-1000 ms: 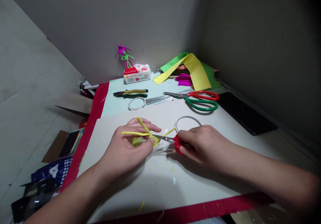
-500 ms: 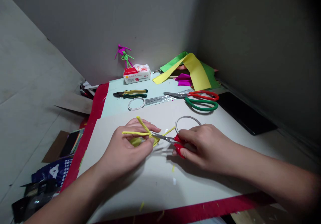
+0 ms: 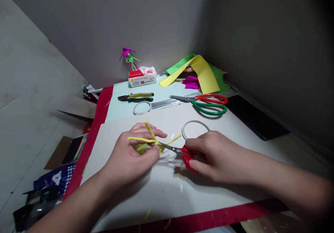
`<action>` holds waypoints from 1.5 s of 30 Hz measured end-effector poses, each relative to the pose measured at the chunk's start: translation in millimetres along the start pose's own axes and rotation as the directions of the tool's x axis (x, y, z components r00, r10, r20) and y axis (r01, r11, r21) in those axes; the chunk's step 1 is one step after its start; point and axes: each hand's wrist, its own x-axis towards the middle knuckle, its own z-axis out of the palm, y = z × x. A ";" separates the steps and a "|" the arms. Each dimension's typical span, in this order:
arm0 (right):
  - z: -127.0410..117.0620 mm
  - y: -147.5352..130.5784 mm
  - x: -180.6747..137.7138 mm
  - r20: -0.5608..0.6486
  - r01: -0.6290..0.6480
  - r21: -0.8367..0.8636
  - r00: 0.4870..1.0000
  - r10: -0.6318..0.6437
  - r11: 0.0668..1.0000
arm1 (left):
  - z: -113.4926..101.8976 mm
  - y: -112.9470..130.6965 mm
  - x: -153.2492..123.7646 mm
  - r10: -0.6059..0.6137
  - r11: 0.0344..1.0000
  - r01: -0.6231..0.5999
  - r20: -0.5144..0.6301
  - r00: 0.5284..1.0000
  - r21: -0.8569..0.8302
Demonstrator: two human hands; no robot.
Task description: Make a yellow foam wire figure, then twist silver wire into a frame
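Note:
My left hand pinches a small yellow figure made of wrapped wire strands, holding it just above the grey card sheet. My right hand grips small red-handled scissors. Their blades point left and meet the yellow figure at its middle. A thin wire ring lies on the sheet just behind my right hand. Tiny yellow scraps are scattered on the sheet below the hands.
Behind lie large red-and-green scissors, pliers, a tape roll, straight wires, a tissue pack, pink and green wire figures, coloured paper strips. A black phone rests at right. Clutter sits on the floor at left.
The red scissor handles have spread a little and my right hand has dropped slightly toward me. My left hand still holds the yellow figure in the same place.

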 end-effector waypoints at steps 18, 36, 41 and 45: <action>-4.7 4.2 -1.1 -0.059 0.021 0.078 0.998 -0.016 0.997 | -5.8 1.3 0.9 0.028 0.999 -0.028 -0.016 0.999 0.022; 29.6 -9.4 7.9 -0.384 0.231 0.766 0.913 0.138 0.600 | 26.9 0.4 -7.3 0.015 0.999 -0.011 0.131 0.991 -0.030; 31.3 -11.0 10.5 -0.369 0.208 0.785 0.914 0.171 0.584 | 28.9 -1.5 -8.5 0.069 0.997 -0.071 0.141 0.988 0.006; 30.6 -12.4 11.6 -0.372 0.206 0.779 0.912 0.172 0.592 | 29.6 -3.0 -8.9 0.058 0.998 -0.059 0.136 0.989 0.004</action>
